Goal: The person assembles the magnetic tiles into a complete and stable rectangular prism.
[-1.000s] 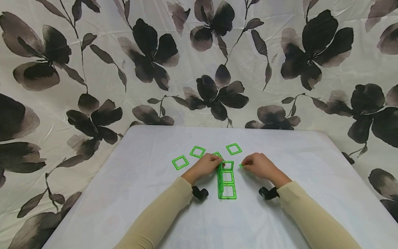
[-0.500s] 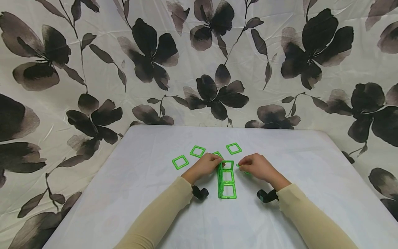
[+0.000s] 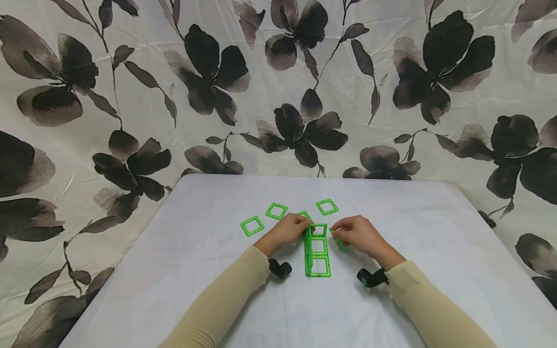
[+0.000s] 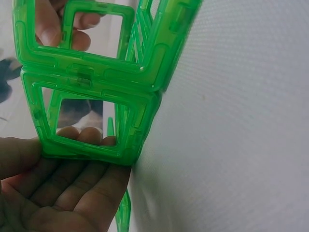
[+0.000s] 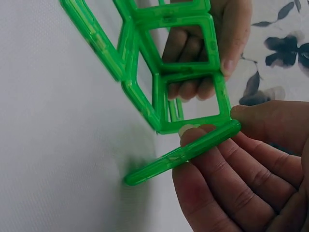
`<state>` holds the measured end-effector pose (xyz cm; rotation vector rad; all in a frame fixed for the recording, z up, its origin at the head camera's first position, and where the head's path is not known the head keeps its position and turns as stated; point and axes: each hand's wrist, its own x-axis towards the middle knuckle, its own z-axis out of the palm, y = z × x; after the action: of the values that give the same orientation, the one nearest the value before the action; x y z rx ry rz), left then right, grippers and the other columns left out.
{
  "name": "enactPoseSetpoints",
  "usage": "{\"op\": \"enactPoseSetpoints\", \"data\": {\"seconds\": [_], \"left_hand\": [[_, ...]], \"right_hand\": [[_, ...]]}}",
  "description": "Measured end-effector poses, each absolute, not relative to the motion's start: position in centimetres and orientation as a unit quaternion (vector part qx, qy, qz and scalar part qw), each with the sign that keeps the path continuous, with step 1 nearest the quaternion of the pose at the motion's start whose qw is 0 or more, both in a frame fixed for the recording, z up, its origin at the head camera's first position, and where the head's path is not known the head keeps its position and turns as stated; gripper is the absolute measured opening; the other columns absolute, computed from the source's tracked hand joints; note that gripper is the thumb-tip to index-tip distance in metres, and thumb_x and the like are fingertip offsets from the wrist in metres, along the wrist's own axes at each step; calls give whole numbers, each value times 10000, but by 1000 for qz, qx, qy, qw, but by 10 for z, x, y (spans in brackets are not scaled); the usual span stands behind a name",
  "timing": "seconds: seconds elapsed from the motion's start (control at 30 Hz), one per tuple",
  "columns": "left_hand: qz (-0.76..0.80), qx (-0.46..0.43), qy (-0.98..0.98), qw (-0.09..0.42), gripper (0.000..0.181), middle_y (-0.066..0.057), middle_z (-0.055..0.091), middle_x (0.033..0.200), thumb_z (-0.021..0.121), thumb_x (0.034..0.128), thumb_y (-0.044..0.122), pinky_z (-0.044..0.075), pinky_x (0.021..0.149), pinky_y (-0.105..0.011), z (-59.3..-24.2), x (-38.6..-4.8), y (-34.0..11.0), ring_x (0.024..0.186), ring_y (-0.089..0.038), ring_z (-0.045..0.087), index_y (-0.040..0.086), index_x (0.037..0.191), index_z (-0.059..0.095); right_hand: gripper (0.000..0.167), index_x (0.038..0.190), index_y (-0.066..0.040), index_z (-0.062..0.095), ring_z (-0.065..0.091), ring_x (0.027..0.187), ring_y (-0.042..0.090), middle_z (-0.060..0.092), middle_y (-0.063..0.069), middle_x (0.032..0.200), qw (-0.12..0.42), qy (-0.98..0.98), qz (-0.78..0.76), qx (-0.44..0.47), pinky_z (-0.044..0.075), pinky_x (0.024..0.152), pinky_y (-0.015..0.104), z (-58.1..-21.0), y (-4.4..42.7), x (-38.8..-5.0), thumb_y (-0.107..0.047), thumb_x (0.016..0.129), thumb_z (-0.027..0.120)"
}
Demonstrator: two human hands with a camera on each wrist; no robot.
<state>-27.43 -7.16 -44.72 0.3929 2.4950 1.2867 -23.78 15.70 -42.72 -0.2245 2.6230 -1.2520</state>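
Observation:
Clear green square frames are joined into a three-square strip (image 3: 320,276) lying on the table, with an upright wall of squares (image 4: 87,82) along its left side. My left hand (image 3: 287,231) grips the wall's far end, the thumb on one side and fingers behind it in the left wrist view. Just right of the strip, my right hand (image 3: 359,234) pinches a loose green square (image 5: 193,148) between thumb and fingers, tilted on edge. In the right wrist view that square is close beside the joined squares (image 5: 193,124); whether they touch I cannot tell.
Loose green squares lie flat beyond the hands: one at left (image 3: 252,226), one nearer the middle (image 3: 276,211) and one at right (image 3: 327,207). Another green piece (image 3: 303,214) shows partly behind the left hand. A floral cloth (image 3: 291,87) hangs behind the white table (image 3: 174,251).
My right hand has moved slightly left and nearer me, bringing its square closer to the strip and turning it so more shows beneath the fingers. The left hand keeps its grip in place.

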Motion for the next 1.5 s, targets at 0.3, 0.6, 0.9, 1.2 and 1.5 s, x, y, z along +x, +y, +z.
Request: {"op": "enactPoseSetpoints", "data": {"seconds": [0.3,0.6,0.9,1.2,1.5], "left_hand": [[453,139,868,151,305,52,677,1064,475,1020,307,417,869,-325,-449,-275,-71,967,-146,539,207,952,754],[459,141,865,147,303,36,691,1081,479,1018,298,428,876,-315,-449,-275,-72,968,-134,544,191,974,760],[457,149,865,144,304,34,687,1052,478,1018,289,423,870,-314,-448,-274,-72,948,-139,538,184,969,759],[458,146,865,143,303,37,690,1037,478,1017,293,433,886,-321,-449,-274,-72,952,-131,547,190,976,760],[462,149,862,144,302,43,674,1016,480,1016,300,409,829,-301,-449,-274,-73,926,-147,531,199,966,760]], "right_hand": [[281,1120,-20,688,681,713,158,749,99,912,110,868,-481,-61,575,673,326,-429,153,-234,-175,886,675],[313,1154,5,671,695,723,172,735,169,1003,106,845,-522,-36,587,682,336,-431,148,-230,-178,900,661],[309,1142,-8,676,706,744,184,734,164,1015,93,832,-546,-23,588,684,335,-436,143,-228,-189,891,675],[316,1136,-18,676,717,745,204,734,161,1015,76,831,-550,-15,588,674,338,-438,137,-225,-216,890,669],[324,1147,-6,662,722,784,206,735,160,1015,65,829,-555,1,589,680,327,-439,131,-224,-216,900,665]]}}
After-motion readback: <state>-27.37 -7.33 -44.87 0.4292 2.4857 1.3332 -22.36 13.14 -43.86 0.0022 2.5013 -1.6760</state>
